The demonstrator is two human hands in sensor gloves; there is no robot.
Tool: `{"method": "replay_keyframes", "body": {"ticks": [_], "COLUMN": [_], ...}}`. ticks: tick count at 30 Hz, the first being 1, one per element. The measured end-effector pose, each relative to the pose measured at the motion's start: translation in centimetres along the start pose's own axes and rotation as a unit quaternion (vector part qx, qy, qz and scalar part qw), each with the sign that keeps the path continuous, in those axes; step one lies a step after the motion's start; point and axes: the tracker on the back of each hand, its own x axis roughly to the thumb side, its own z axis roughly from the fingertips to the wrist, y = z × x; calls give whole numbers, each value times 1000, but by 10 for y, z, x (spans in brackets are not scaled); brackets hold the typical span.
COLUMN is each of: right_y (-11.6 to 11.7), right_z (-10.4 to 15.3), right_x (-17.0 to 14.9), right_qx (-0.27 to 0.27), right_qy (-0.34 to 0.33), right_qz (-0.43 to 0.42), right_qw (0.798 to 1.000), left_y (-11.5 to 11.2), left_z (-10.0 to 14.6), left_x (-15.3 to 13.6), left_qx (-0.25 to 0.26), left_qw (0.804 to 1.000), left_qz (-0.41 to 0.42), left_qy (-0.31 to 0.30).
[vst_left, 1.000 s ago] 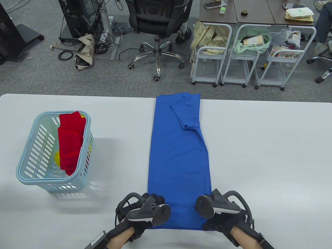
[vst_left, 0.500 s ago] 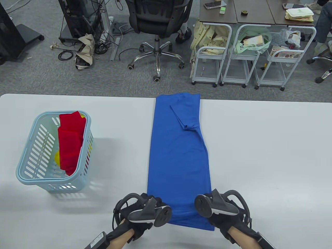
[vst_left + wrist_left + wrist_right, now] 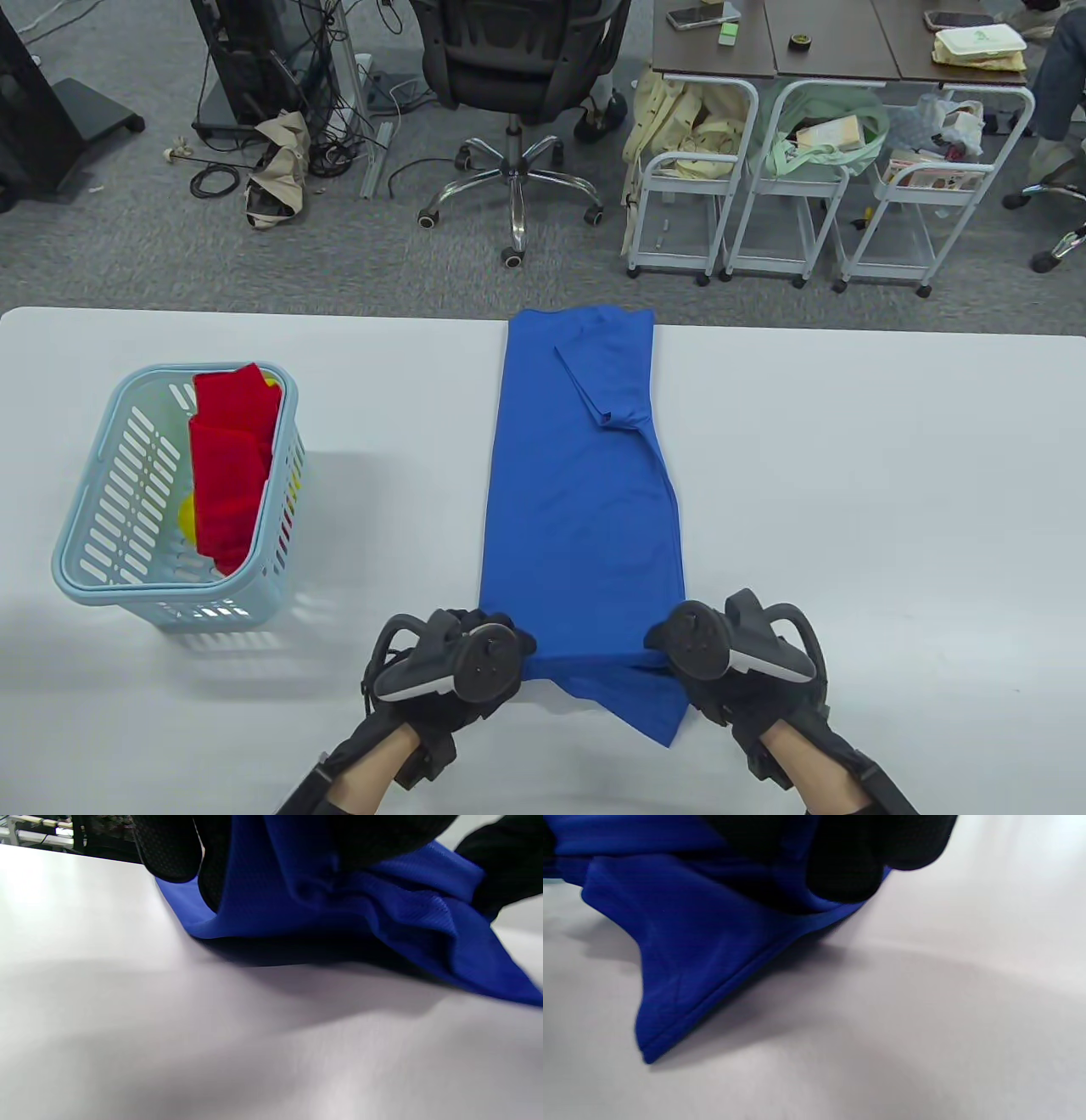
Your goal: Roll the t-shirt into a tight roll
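both hands are sitting further up the table than half a second ago, and the near hem of the blue t-shirt (image 3: 581, 475), which was lying flat at 6 o'clock, is now lifting and bunching between them. the left hand (image 3: 441, 671) is gripping the shirt's near left corner, fingers curled round the cloth; the left wrist view is showing gloved fingers (image 3: 174, 853) wrapped over raised fabric. the right hand (image 3: 734, 662) is pinching the near right edge, and the right wrist view is showing a dark fingertip (image 3: 844, 874) pressing into a fold while a loose corner is trailing down onto the table (image 3: 848, 475)

that loose corner is pointing toward 5 o'clock in the table view, so the hem is coming up unevenly, left side ahead of right. this looks like the very start of the first turn; nothing is rolled yet. the rest of the shirt is lying as a long folded strip running from 6 toward 12 o'clock down the middle of the table, a tucked sleeve showing near the far end

the trailing corner probably needs tucking in before rolling onward, or the roll may come out slack and crooked

a pale blue basket (image 3: 93, 526) holding red cloth (image 3: 229, 475) is standing at 9 o'clock, well apart from the shirt
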Motion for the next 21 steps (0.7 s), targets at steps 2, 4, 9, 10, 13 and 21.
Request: {"method": "replay_keyframes", "body": {"ticks": [2,4,9,10,13,21], "right_y": [-10,-13,-16,-17,-22,-10], "right_z": [3,3,3,3,5,3], "right_x": [-3,-11,-24,-24,-24,-16], "right_qx": [-14,-4,-1,-6,-24,-16], "right_qy": [-18,-66,-107,-110,-103,-60], "right_qz": [-46,-156,-300,-313,-323,-217], "right_qw": [999,986,948,943,941,974], "left_y": [8,14,34,37,36,31], "left_z": [3,6,15,15,12,12], "left_x": [-5,-10,-17,-19,-25,-24], "left_qx": [20,43,94,94,85,83], "left_qw": [1000,999,989,986,972,987], "left_qz": [23,17,107,137,214,139], "left_qy": [0,4,-27,-33,-45,-21]}}
